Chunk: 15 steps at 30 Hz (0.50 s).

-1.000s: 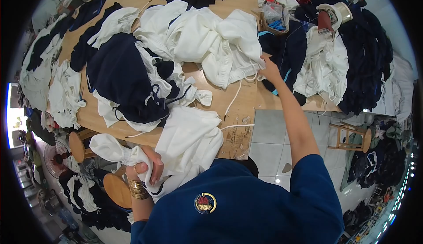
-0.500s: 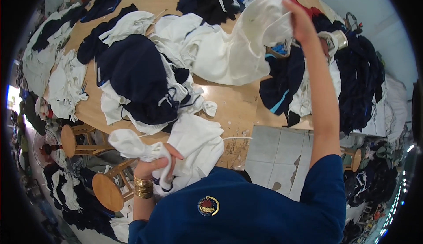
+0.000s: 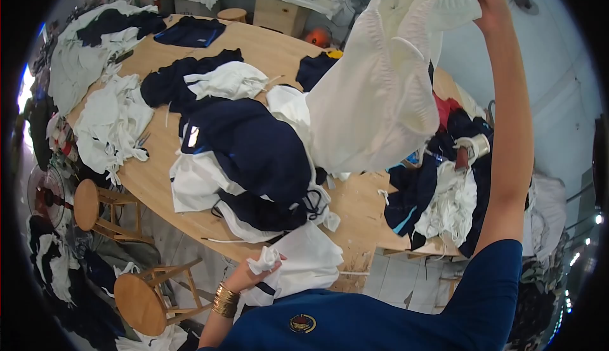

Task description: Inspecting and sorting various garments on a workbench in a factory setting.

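Note:
High at the upper right, my right hand (image 3: 491,2) is closed on the gathered elastic edge of a white garment (image 3: 368,110). The garment hangs spread out over the table, its ruffled openings showing. Low in front of my body, my left hand (image 3: 249,276) pinches a crumpled bit of white cloth (image 3: 264,261). Beside it, more white fabric (image 3: 304,256) drapes from the table edge towards my lap; whether the two are one piece I cannot tell. A heap of navy garments (image 3: 254,142) with dark cords lies just beyond my left hand, on top of white ones.
The wooden table (image 3: 168,189) carries white clothes (image 3: 114,119) at left and navy and white clothes (image 3: 447,205) at right. Wooden stools (image 3: 141,303) stand at the lower left, near a standing fan (image 3: 47,199). A wall rises behind the table's right side.
My right hand has lifted the white garment higher and to the right, so it hangs more upright. My left hand has shifted slightly, with less cloth bunched above it. The view has tilted up.

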Available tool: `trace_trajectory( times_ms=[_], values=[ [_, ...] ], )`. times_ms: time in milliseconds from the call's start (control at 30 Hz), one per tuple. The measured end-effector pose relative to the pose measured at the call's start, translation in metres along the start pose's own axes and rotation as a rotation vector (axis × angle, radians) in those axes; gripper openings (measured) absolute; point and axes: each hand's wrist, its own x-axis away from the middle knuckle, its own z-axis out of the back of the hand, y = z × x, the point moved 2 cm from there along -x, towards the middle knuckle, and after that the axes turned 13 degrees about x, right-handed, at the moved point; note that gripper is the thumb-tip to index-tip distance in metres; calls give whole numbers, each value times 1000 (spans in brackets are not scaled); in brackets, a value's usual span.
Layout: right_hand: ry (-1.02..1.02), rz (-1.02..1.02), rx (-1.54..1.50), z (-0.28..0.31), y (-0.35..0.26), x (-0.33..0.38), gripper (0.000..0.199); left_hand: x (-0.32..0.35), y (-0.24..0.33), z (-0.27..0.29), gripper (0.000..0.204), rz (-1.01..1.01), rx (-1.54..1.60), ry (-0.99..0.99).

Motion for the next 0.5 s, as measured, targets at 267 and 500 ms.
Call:
trace_trajectory(
  times_ms=[267,500],
  values=[
    [863,-54,818,132,30,-170,22,-14,-51,18,31,-165,-119,-46],
    [745,467,672,109,117,-376,16,-6,-67,17,41,-67,-103,-30]
  ],
)
